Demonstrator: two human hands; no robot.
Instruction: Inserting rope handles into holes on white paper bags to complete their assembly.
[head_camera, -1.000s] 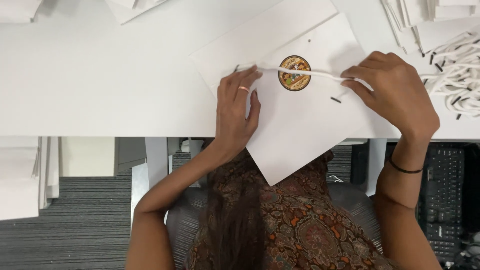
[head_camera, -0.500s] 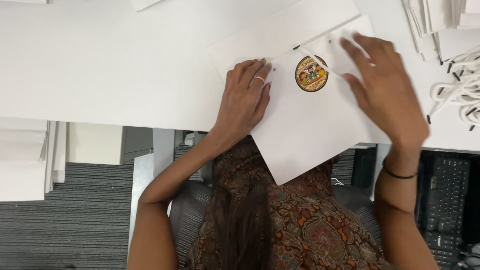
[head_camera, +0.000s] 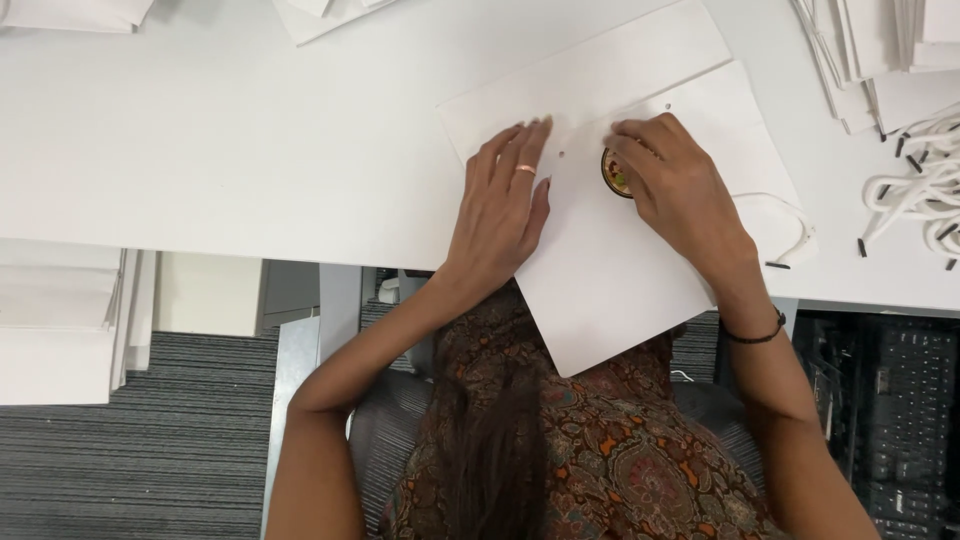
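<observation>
One big white table (head_camera: 200, 150) fills the top of the view, and its far edge is cut off. Two flat white paper bags lie on it, one on top of the other: the lower bag (head_camera: 590, 75) shows only its upper strip, and the top bag (head_camera: 610, 290) hangs over the near edge of the table above the person's lap. Two hands rest on the top bag. One left hand (head_camera: 500, 215) lies flat with its fingers spread, pressing the paper down and gripping nothing. One right hand (head_camera: 680, 190) lies palm down with its fingertips curled at the bag's upper edge; it is hard to tell if they pinch anything. One round gold sticker (head_camera: 615, 178) peeks out beside that hand, more than half hidden. Two small punched holes show in the top bag. One white cord handle (head_camera: 790, 225) curls out from under the right wrist. One heap of white cords (head_camera: 925, 190) with black tips sits at the right edge, too tangled to count. Stacks of white paper (head_camera: 880, 50) above them are cut off.
</observation>
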